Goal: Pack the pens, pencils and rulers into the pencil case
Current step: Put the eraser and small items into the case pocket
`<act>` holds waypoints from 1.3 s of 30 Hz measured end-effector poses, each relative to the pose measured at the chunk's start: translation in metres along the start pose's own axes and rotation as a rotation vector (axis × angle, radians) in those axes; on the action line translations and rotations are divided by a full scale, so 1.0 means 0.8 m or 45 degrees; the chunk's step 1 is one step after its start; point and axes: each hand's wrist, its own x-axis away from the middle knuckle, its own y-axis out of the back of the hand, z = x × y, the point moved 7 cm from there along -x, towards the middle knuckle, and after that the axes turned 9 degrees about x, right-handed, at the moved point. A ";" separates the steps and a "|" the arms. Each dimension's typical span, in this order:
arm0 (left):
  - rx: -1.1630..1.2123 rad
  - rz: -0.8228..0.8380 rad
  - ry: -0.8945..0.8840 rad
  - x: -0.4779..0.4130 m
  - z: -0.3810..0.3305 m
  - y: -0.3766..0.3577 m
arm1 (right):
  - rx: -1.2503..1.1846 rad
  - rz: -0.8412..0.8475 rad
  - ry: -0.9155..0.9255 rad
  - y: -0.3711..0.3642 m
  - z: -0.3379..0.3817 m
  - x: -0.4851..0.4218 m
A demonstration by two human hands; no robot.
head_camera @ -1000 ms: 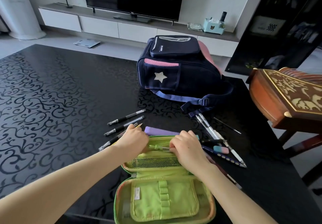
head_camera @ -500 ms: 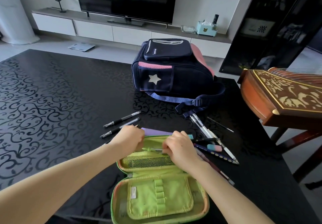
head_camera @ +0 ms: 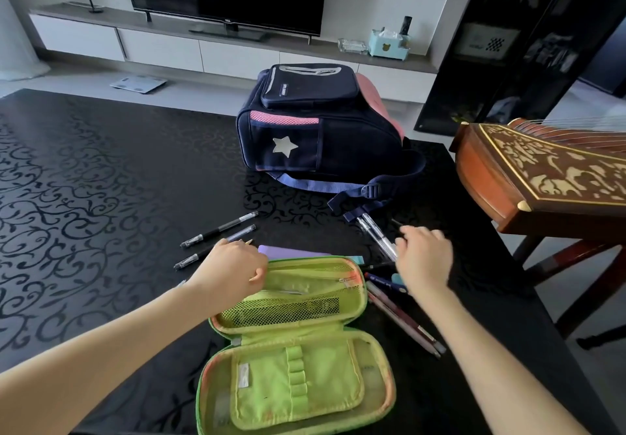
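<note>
Left hand [head_camera: 233, 270] pinching pencil case [head_camera: 361, 294] rim, right hand [head_camera: 423, 258] spread over pens [head_camera: 376, 236] (backpack [head_camera: 338, 136] label blurred)

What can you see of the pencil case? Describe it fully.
The pencil case is lime green and fabric-looking. It lies unzipped, opened flat in two halves, on the black table. The far half has a mesh pocket; the near half a flap with elastic loops and a white label. The left hand grips its far left rim.
</note>
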 end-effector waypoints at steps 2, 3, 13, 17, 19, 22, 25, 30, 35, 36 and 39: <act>-0.059 -0.064 -0.056 -0.001 -0.006 0.003 | 0.236 0.270 -0.139 -0.035 -0.050 -0.020; -0.095 -0.046 -0.076 -0.002 -0.011 0.000 | 0.295 0.370 -0.149 -0.051 -0.066 -0.026; -0.077 -0.089 0.033 -0.008 -0.015 -0.015 | 0.184 0.246 -0.113 -0.042 -0.058 -0.037; 0.209 -0.121 0.262 -0.005 -0.002 -0.011 | -0.185 -0.030 0.346 0.027 0.031 0.005; 0.303 -0.150 0.363 -0.002 0.004 -0.008 | -0.156 -0.118 0.674 0.051 0.089 0.042; 0.531 -0.153 0.548 -0.001 0.015 -0.004 | 0.058 -0.144 0.911 0.057 0.151 0.082; 0.616 -0.115 0.559 -0.003 0.012 -0.004 | 0.073 -0.079 0.934 0.048 0.182 0.090; 0.637 -0.122 0.519 0.003 0.007 0.000 | 0.016 0.335 1.036 0.021 0.201 0.105; 0.530 -0.065 0.441 0.015 0.007 -0.001 | -0.128 0.586 0.882 0.024 0.162 0.097; 0.472 -0.048 0.412 0.018 0.005 -0.003 | -0.166 0.555 0.870 0.024 0.154 0.096; 0.322 0.038 0.311 0.030 0.002 -0.016 | -0.195 0.380 0.714 0.024 0.122 0.084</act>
